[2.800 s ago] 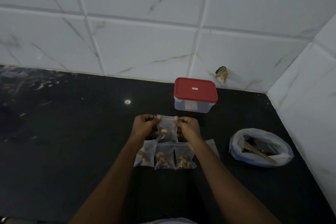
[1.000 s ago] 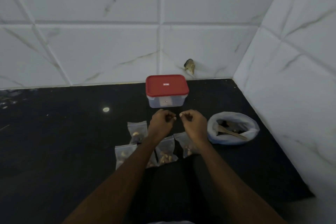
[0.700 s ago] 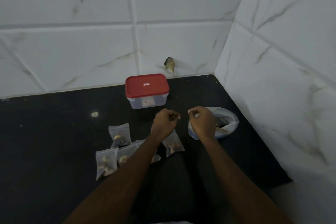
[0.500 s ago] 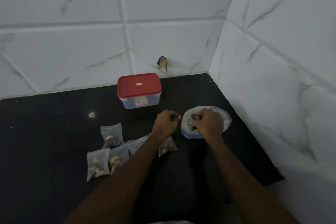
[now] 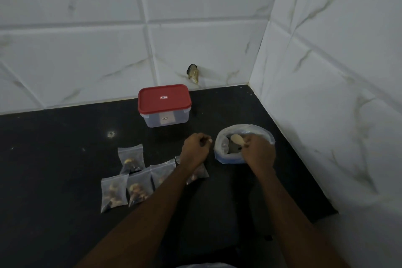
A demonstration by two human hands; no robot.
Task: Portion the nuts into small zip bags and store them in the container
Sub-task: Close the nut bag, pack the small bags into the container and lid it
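Note:
Several small zip bags of nuts lie on the black counter: one (image 5: pixel 131 157) behind a front row (image 5: pixel 139 189), and one (image 5: pixel 199 173) partly under my left wrist. My left hand (image 5: pixel 194 150) hovers above them as a closed fist with nothing visible in it. To its right stands the open white plastic bag of nuts (image 5: pixel 262 132). My right hand (image 5: pixel 258 153) reaches into it, gripping a wooden spoon (image 5: pixel 237 139) whose bowl shows above the nuts. The clear container with a red lid (image 5: pixel 164 102) stands closed behind my hands, near the wall.
White marble-look tiled walls meet in a corner at the back right, close to the nut bag. A chipped hole (image 5: pixel 193 73) marks the back wall just above the counter (image 5: pixel 54 159). A small bright glint (image 5: pixel 111 134) shows left of the container.
The filled zip bag I held has been set down with the others. My view swung right, and my right hand moved into the nut bag and took hold of the spoon.

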